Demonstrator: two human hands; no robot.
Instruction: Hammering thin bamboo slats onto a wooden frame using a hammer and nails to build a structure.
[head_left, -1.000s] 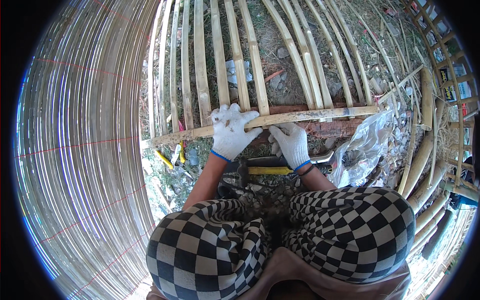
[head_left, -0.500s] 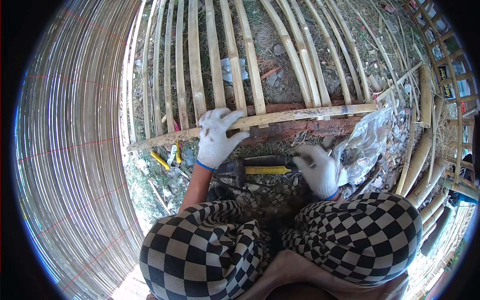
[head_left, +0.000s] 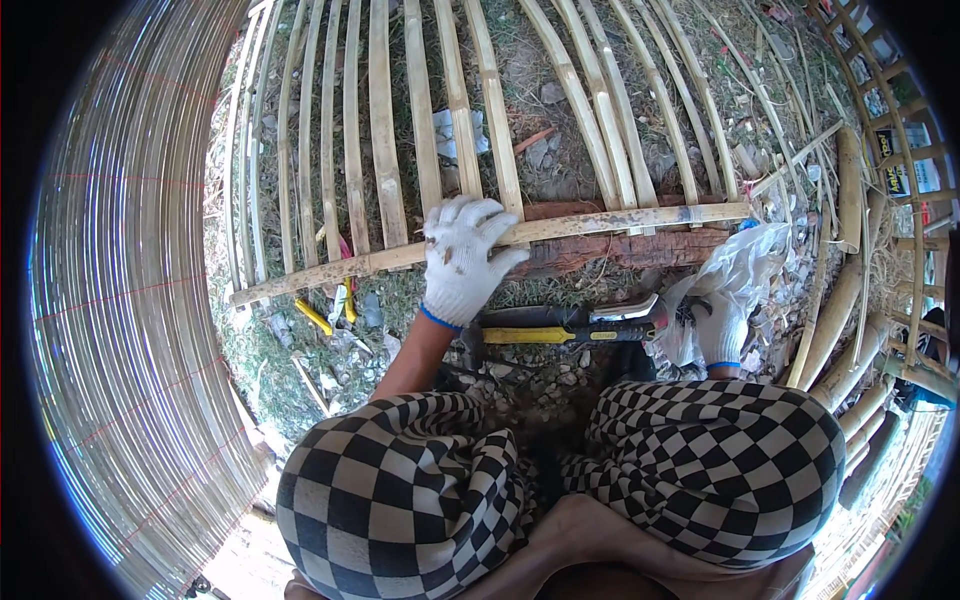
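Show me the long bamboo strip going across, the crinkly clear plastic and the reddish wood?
Long bamboo strip (head_left: 590, 226): head view, its face, right of middle.
Crinkly clear plastic (head_left: 742, 259): head view, its upper crumpled part.
Reddish wood (head_left: 605, 254): head view, its bare side below the strip.

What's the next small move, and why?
Probably have the right hand take a grip at the clear plastic: the hand is right there, while the left hand lies over the crosswise bamboo strip, seemingly steadying it. Whether the right hand grips anything now, I can't tell.

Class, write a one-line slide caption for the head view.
Gloved left hand on a bamboo strip, gloved right hand at crumpled clear plastic.
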